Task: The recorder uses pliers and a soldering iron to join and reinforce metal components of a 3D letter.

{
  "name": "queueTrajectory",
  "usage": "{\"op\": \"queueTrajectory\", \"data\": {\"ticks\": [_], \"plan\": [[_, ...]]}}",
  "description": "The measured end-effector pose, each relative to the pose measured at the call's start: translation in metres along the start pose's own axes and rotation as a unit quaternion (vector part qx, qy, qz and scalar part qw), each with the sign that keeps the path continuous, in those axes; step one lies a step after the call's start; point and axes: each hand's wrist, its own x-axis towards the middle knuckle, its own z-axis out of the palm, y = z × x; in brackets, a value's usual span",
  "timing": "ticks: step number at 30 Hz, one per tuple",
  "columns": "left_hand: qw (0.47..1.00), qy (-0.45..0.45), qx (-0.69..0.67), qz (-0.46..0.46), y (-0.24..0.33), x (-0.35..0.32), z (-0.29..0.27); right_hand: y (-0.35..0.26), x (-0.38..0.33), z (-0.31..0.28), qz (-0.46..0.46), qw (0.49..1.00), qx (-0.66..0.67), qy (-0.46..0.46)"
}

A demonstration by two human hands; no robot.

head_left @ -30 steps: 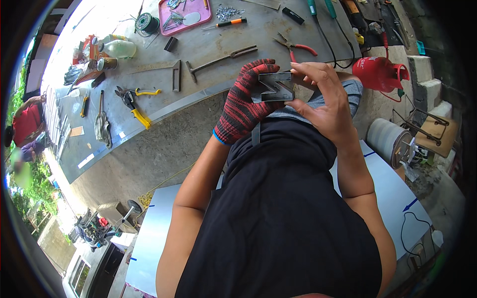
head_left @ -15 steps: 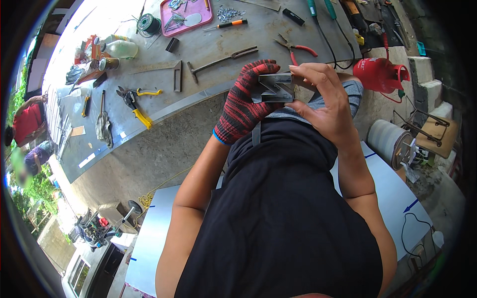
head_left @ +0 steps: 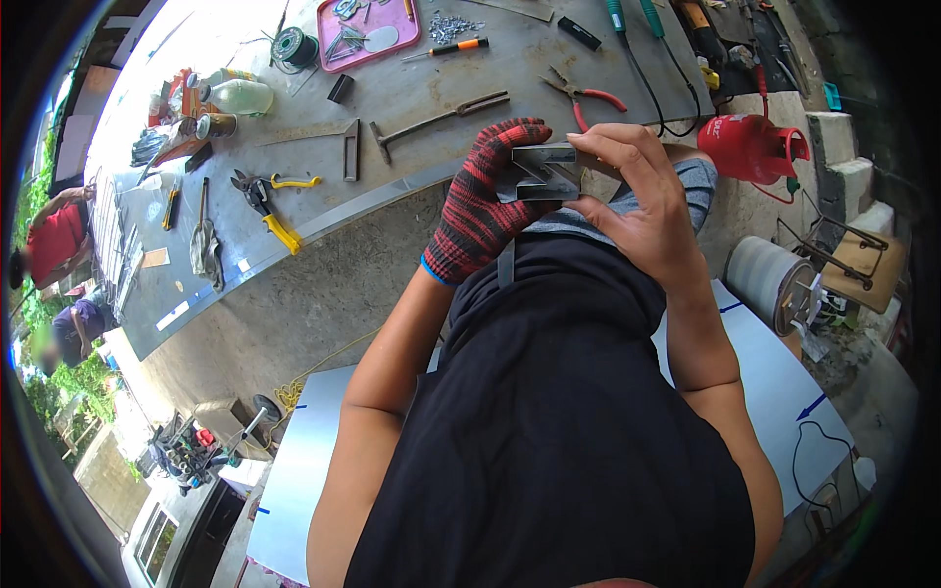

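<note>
Above my lap, a bent sheet-metal piece with folded, angular walls is held between both hands. My left hand, in a red and black knit glove, is wrapped round its left side. My bare right hand grips its right end, thumb at the lower edge and fingertips at the upper edge. Just beyond on the metal table lie red-handled pliers and a T-shaped metal rod tool. A try square and yellow-handled snips lie to the left.
The metal table carries a pink tray, a screwdriver, a solder spool and a glass bottle. At right stands a red gas cylinder. Two people, one in a red shirt, are at far left.
My hands and the sheet-metal piece have stayed almost still. At far left, the person in dark clothing has shifted slightly.
</note>
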Motion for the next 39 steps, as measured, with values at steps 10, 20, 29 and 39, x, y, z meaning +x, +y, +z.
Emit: {"op": "queueTrajectory", "data": {"ticks": [10,20,29,39], "plan": [[1.000,0.008,0.020,-0.015,-0.001,-0.002,-0.002,0.005,-0.001,0.004,0.006,1.000,0.001,-0.010],[0.998,0.013,0.057,-0.024,0.005,-0.003,-0.002,0.008,-0.002,0.005,0.028,0.999,0.007,-0.019],[0.991,0.018,0.132,0.005,0.011,-0.001,-0.002,0.009,-0.004,0.005,0.043,0.999,0.007,-0.024],[0.991,0.008,0.129,0.028,0.009,-0.004,-0.006,0.005,-0.004,0.005,0.043,0.999,0.009,-0.023]]}}
